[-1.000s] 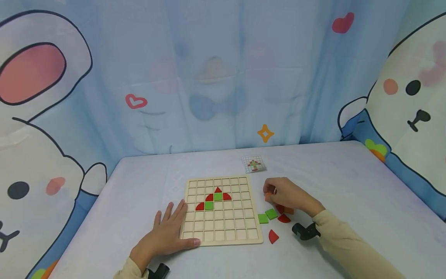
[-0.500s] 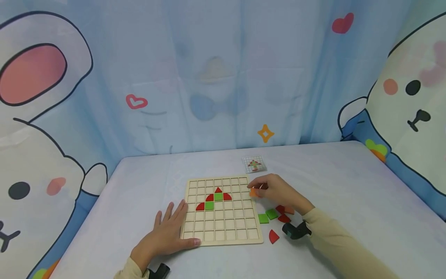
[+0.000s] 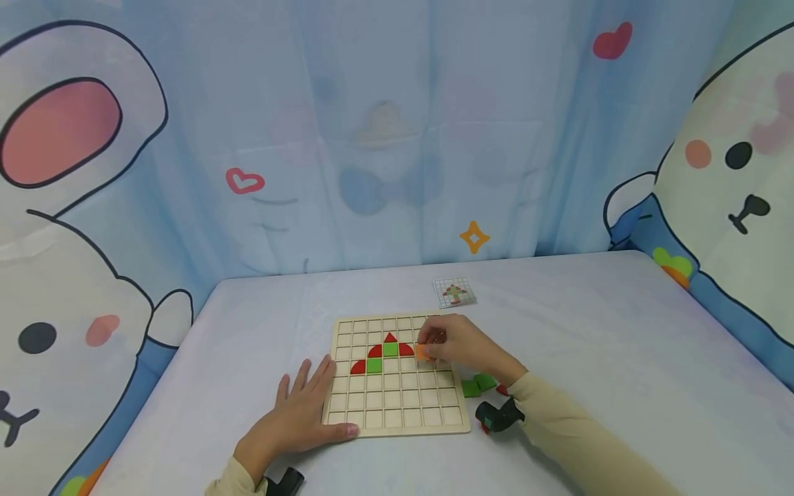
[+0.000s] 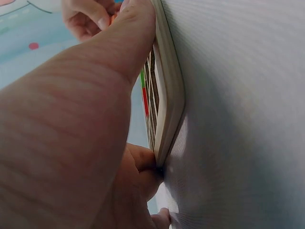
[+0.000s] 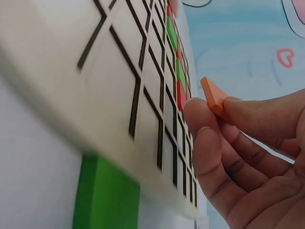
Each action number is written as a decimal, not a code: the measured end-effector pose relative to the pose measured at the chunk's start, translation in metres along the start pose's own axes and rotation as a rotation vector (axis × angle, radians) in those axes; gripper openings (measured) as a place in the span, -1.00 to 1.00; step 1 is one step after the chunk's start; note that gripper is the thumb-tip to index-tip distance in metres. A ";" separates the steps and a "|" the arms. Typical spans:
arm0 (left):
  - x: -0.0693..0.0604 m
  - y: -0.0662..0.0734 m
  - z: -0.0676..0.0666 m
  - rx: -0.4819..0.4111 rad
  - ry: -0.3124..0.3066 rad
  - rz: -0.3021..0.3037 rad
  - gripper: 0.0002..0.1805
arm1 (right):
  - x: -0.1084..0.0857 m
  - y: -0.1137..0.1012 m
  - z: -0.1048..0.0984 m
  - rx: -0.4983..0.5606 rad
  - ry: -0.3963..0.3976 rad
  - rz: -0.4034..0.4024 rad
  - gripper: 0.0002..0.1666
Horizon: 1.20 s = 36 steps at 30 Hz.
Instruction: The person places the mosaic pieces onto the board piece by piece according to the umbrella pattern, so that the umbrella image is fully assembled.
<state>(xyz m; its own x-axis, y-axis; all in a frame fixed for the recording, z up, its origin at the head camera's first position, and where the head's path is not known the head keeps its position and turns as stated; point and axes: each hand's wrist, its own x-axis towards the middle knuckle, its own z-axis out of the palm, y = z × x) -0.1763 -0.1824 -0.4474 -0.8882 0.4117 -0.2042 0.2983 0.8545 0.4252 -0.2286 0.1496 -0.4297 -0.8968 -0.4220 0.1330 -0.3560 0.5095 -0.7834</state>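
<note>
Head view: the right hand (image 3: 464,346) is over the gridded board (image 3: 393,399), its thumb and fingers pinching an orange tile (image 3: 422,352) just to the right of the rightmost red piece (image 3: 406,350) of the pattern. From the right wrist, the tile looks tilted and clear of the surface (which cell it is meant for, I cannot tell). The left hand (image 3: 300,417) has its fingers spread, with tips at the board's left edge and the thumb on the near edge, seemingly steadying it on the bench (image 3: 260,317).

The step in hand appears to be carrying this tile to its cell; two green squares (image 3: 374,365) already sit among the red shapes. My reading is that the next move calls for levelling the tile, squaring its edges to the grid lines and lowering it without nudging its neighbours. Loose green tiles (image 3: 471,388) lie beside the board's right edge, and a small picture card (image 3: 455,292) lies behind it.
</note>
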 end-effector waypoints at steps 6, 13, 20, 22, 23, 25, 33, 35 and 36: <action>0.000 0.001 0.000 0.005 -0.001 -0.006 0.39 | 0.009 -0.005 0.014 0.061 -0.037 -0.038 -0.86; -0.001 0.002 -0.001 -0.003 -0.002 -0.005 0.40 | 0.016 -0.015 0.029 0.044 -0.059 -0.041 -0.87; 0.000 0.001 -0.001 0.001 -0.002 -0.001 0.40 | 0.022 -0.020 0.039 -0.009 -0.063 -0.037 -0.88; -0.001 0.001 -0.001 -0.002 -0.002 0.004 0.40 | 0.023 -0.020 0.041 -0.032 -0.060 -0.034 -0.86; -0.001 0.002 -0.001 -0.004 -0.003 0.007 0.39 | 0.023 -0.020 0.042 -0.047 -0.058 -0.033 -0.86; -0.001 0.002 -0.001 -0.004 -0.004 0.010 0.39 | 0.024 -0.021 0.043 -0.075 -0.056 -0.031 -0.85; 0.000 0.001 -0.002 -0.009 -0.005 0.007 0.38 | 0.028 -0.023 0.048 -0.176 -0.065 -0.037 -0.87; 0.000 0.001 -0.001 -0.008 -0.005 0.007 0.38 | 0.027 -0.024 0.049 -0.189 -0.072 -0.045 -0.88; -0.001 0.001 -0.001 -0.010 -0.005 0.008 0.38 | 0.027 -0.024 0.049 -0.196 -0.074 -0.048 -0.88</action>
<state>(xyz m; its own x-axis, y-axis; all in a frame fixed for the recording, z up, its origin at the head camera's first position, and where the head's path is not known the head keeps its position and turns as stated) -0.1759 -0.1822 -0.4456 -0.8839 0.4203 -0.2052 0.3022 0.8480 0.4355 -0.2318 0.0893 -0.4370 -0.8584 -0.4994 0.1172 -0.4489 0.6207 -0.6429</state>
